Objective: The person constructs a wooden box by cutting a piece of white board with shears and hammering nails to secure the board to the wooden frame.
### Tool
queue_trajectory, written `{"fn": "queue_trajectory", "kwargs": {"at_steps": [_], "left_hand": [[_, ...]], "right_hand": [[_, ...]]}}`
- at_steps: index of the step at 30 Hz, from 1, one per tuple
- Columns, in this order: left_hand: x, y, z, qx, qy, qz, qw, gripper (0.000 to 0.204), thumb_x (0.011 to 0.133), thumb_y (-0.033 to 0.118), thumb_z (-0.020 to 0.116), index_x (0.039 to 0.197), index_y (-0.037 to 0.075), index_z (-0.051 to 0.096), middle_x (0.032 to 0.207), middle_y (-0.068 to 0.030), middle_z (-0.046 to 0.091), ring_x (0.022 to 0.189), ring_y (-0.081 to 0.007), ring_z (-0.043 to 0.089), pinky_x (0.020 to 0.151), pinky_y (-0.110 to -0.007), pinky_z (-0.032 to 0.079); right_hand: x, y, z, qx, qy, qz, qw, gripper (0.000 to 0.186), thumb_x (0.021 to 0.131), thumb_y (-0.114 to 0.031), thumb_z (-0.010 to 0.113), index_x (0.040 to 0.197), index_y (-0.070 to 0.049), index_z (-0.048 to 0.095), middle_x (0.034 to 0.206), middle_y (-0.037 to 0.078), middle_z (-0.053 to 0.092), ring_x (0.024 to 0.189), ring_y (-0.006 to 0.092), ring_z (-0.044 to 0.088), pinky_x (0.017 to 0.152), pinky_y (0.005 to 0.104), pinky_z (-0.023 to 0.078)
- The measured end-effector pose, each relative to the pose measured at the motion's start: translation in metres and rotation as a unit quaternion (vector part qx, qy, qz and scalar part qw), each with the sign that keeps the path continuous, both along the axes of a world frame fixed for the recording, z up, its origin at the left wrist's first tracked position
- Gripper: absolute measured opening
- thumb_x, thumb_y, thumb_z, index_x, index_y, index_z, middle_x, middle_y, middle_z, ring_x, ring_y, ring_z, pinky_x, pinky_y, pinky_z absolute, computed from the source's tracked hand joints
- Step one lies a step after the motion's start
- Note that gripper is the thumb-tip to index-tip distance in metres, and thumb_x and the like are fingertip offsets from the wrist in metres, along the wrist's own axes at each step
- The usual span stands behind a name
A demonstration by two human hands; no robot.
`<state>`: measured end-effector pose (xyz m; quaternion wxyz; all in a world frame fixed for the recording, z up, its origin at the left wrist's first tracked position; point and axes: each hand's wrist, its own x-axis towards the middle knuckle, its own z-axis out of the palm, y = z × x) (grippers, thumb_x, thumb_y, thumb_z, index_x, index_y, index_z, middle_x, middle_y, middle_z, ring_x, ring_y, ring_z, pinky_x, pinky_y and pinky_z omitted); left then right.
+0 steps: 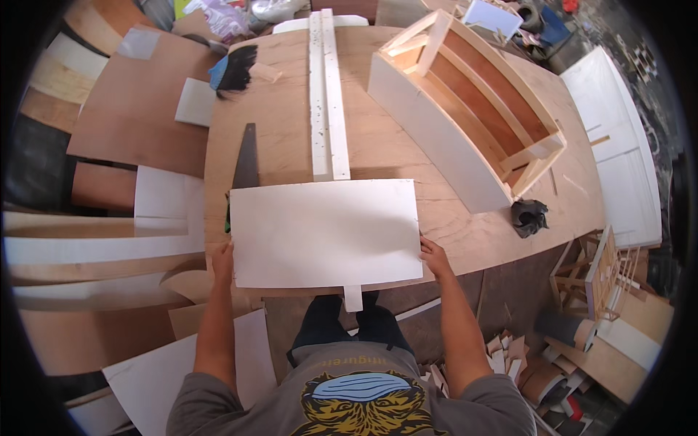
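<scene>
Holds a white rectangular panel point(326, 234) over the near edge of the plywood table point(407, 163), with long sides running across. Taking it as the clock's centre, grips its short edge near 9 o'clock with the left hand point(223, 260) and the opposite short edge near 3 o'clock with the right hand point(434, 256). Cannot fairly tell from above between resting on the table and hovering just over it. At 12 o'clock, shows a pair of long white wooden strips point(329, 102), running side by side up to the panel's far edge. Between 5 and 6 o'clock, shows a short white strip end point(352, 298) jutting past the near edge. Toward 10 o'clock, has a dark handsaw blade point(247, 160), pointing away; at 11, a black-bristled brush point(238, 70). Between 1 and 2 o'clock, has a curved, open wooden cabinet frame point(440, 142) with a white side; near 3, beyond the right hand, a crumpled black plastic bag point(529, 217).
</scene>
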<state>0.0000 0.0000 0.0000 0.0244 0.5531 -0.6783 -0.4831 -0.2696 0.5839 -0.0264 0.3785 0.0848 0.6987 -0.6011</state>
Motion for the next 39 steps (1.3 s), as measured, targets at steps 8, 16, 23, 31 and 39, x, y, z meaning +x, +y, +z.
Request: {"fn": "queue_trajectory", "kwargs": {"at_steps": [8,16,23,31,39], "left_hand": [[-0.116,0.204,0.021,-0.394,0.198,-0.225,0.869,0.029,0.083,0.011,0.077,0.11,0.006,0.07,0.116,-0.0181,0.067,0.116,-0.0367,0.059,0.105,-0.048,0.041],[-0.262,0.453,0.092,-0.197,0.376,-0.507,0.75,0.021,0.086,0.013,0.074,0.105,0.006,0.069,0.108,-0.0133,0.069,0.103,-0.0361,0.064,0.091,-0.044,0.051],[-0.37,0.657,0.115,-0.227,0.388,-0.577,0.682,0.029,0.087,0.017,0.074,0.116,0.014,0.07,0.132,-0.0129,0.061,0.104,-0.0351,0.063,0.089,-0.045,0.052],[-0.465,0.76,0.103,-0.351,0.152,-0.623,0.683,0.047,0.09,0.024,0.071,0.136,0.019,0.063,0.138,-0.0117,0.058,0.119,-0.0327,0.059,0.095,-0.048,0.048],[-0.474,0.761,0.07,-0.229,0.238,-0.582,0.743,0.041,0.093,0.017,0.064,0.132,0.006,0.063,0.128,-0.0184,0.063,0.116,-0.0377,0.061,0.098,-0.047,0.05]], "right_hand": [[-0.004,0.032,0.016,0.194,0.17,-0.147,0.955,0.049,0.086,-0.011,0.075,0.133,0.0,0.064,0.119,0.017,0.07,0.11,0.0232,0.066,0.095,0.0336,0.051],[-0.087,0.173,0.104,0.457,0.526,-0.212,0.685,0.043,0.083,-0.004,0.072,0.125,-0.008,0.066,0.127,0.015,0.064,0.117,0.0352,0.06,0.096,0.0452,0.05],[-0.13,0.29,0.092,0.486,0.472,-0.078,0.732,0.03,0.079,-0.004,0.069,0.109,-0.011,0.069,0.11,0.008,0.07,0.104,0.0328,0.063,0.09,0.0486,0.051],[-0.099,0.356,0.11,0.483,0.485,0.006,0.729,0.012,0.079,-0.022,0.073,0.085,-0.011,0.074,0.087,0.007,0.067,0.092,0.0325,0.062,0.083,0.0469,0.05],[-0.18,0.331,0.123,0.38,0.424,-0.077,0.819,0.019,0.085,-0.027,0.076,0.092,-0.01,0.076,0.098,0.01,0.073,0.096,0.0336,0.07,0.08,0.0445,0.056]]}}
